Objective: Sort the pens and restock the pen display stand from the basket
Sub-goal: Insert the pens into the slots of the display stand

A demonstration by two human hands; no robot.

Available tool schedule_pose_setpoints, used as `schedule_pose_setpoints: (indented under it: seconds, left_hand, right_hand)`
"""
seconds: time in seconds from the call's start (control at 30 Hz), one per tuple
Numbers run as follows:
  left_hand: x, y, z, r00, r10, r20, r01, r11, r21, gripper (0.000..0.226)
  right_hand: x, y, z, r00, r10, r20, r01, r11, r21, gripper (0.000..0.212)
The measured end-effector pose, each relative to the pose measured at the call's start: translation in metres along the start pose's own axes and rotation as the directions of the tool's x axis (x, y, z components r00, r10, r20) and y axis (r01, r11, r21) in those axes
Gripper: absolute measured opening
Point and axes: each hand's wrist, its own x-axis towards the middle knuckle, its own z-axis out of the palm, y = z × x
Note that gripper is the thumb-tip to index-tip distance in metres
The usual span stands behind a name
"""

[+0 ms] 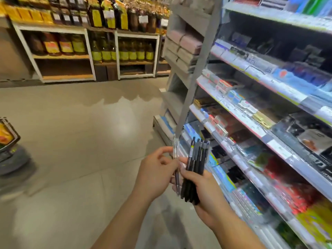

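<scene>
My right hand (206, 191) grips a bundle of several black pens (195, 164), held nearly upright with their clips at the top. Just left of it, my left hand (154, 175) pinches a single clear-barrelled pen (175, 155), also upright and close beside the bundle. Both hands are held in front of the stationery shelves (251, 123) on the right. The image is blurred, so the pens' details are hard to read. No pen display stand is clearly visible among the shelf goods.
Grey shelving on the right carries boxed and packaged stationery on several tiers. A basket (7, 135) with goods shows at the left edge. Across the tiled floor (80, 132), wooden shelves hold bottles (107, 49).
</scene>
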Motion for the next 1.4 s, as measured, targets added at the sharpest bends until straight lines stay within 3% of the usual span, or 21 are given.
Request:
schedule_pose_setpoints:
  seconds: [0.17, 0.23, 0.33, 0.47, 0.57, 0.67, 0.77, 0.97, 1.1, 1.2, 1.4]
  left_hand:
    - [0.055, 0.021, 0.019, 0.997, -0.013, 0.079, 0.027, 0.984, -0.176, 0.03]
    - [0.081, 0.038, 0.027, 0.997, 0.025, 0.076, -0.012, 0.986, -0.165, 0.031]
    - [0.124, 0.071, 0.041, 0.995, 0.098, 0.022, -0.095, 0.988, -0.121, 0.033]
    - [0.178, 0.123, 0.064, 0.981, 0.186, 0.049, -0.181, 0.98, -0.082, 0.033]
    - [0.214, 0.159, 0.084, 0.959, 0.28, 0.033, -0.278, 0.959, -0.059, 0.033]
    - [0.253, 0.196, 0.102, 0.936, 0.35, 0.036, -0.348, 0.937, -0.036, 0.033]
    - [0.297, 0.235, 0.122, 0.908, 0.402, 0.114, -0.393, 0.915, -0.097, 0.031]
    - [0.397, 0.298, 0.165, 0.822, 0.484, 0.301, -0.4, 0.866, -0.298, 0.033]
    - [0.472, 0.326, 0.19, 0.758, 0.551, 0.349, -0.394, 0.813, -0.429, 0.037]
    - [0.528, 0.348, 0.205, 0.712, 0.609, 0.351, -0.435, 0.774, -0.46, 0.039]
    - [0.615, 0.42, 0.232, 0.641, 0.687, 0.343, -0.535, 0.72, -0.442, 0.019]
  right_hand:
    - [0.059, -0.034, -0.023, 0.998, -0.025, -0.058, 0.026, 0.999, 0.019, 0.027]
    - [0.087, -0.051, -0.029, 0.997, -0.067, -0.049, 0.07, 0.996, 0.055, 0.024]
    - [0.131, -0.09, -0.029, 0.989, -0.141, 0.032, 0.139, 0.989, 0.057, 0.022]
    - [0.177, -0.15, -0.022, 0.947, -0.256, 0.195, 0.251, 0.967, 0.051, 0.025]
    - [0.203, -0.199, -0.022, 0.909, -0.345, 0.233, 0.332, 0.939, 0.095, 0.026]
    - [0.225, -0.247, -0.03, 0.879, -0.441, 0.183, 0.422, 0.897, 0.132, 0.019]
    - [0.247, -0.298, -0.04, 0.826, -0.555, 0.101, 0.555, 0.832, 0.029, 0.018]
    - [0.298, -0.399, -0.049, 0.651, -0.757, -0.054, 0.74, 0.649, -0.178, 0.018]
    - [0.33, -0.456, -0.044, 0.584, -0.811, -0.046, 0.762, 0.566, -0.315, 0.014]
    - [0.356, -0.499, -0.033, 0.55, -0.833, -0.06, 0.779, 0.538, -0.322, 0.006]
    - [0.404, -0.574, -0.011, 0.433, -0.89, -0.141, 0.774, 0.448, -0.448, 0.01]
